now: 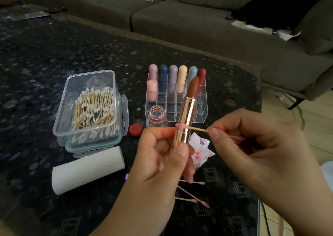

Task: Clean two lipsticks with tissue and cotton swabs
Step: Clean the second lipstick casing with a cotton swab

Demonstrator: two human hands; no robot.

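Pink-stained used swabs lay on the dark table at 6 o'clock, nearest the viewer, just below the left hand. That hand's fingers were curled round the gold case of an uncapped lipstick, which stood tilted with its brown-red bullet toward 1 o'clock. The right hand, at 3 o'clock, pinched a cotton swab between thumb and forefinger; the swab lay crosswise, its reddened tip touching the lipstick case at the seam. A red-smeared tissue lay on the table between the two hands. At 8 o'clock lay a white tissue roll on its side. Beyond it, at 9 to 10 o'clock, an open clear box held many clean swabs. A red bottle cap sat just beside the box, near a small open clear bottle. Farther off, at 12 o'clock, a clear acrylic organiser held capsule-shaped lipsticks upright in its back rows. A grey sofa stood beyond the table.
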